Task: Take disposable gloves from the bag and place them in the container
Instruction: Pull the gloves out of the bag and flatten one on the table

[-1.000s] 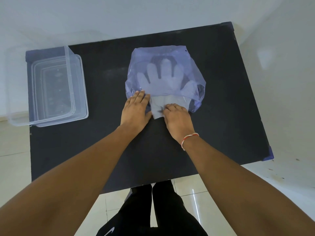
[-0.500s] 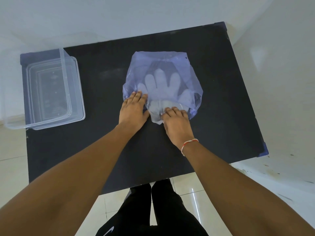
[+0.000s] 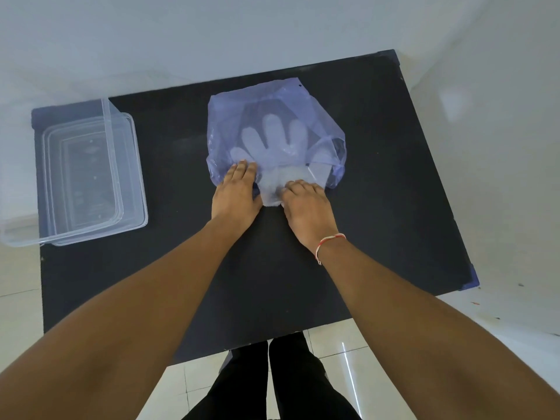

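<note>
While the bag (image 3: pixel 274 128) lies flat on the dark table (image 3: pixel 378 183) at the upper centre of the frame, its open mouth is turned toward the person, so that the contents can be drawn out toward the lower edge of the picture. A pale stack of gloves (image 3: pixel 272 144) is seen through the thin bluish plastic, fingers pointing up the frame, with the cuff end poking out of the mouth between the two hands. The left hand (image 3: pixel 236 192) is laid flat on the bag's lower left corner, fingers pressed together and extended, apparently to pin the bag down so that it does not slide. The right hand (image 3: pixel 306 207) is set on the protruding cuffs, fingers curled and close together; whether a glove is actually pinched cannot be told, since the fingertips are hidden against the plastic. A clear container (image 3: pixel 88 174) is placed at the left of the frame, well apart from the bag, open at the top and apparently empty. No glove is judged to have been moved across yet.
</note>
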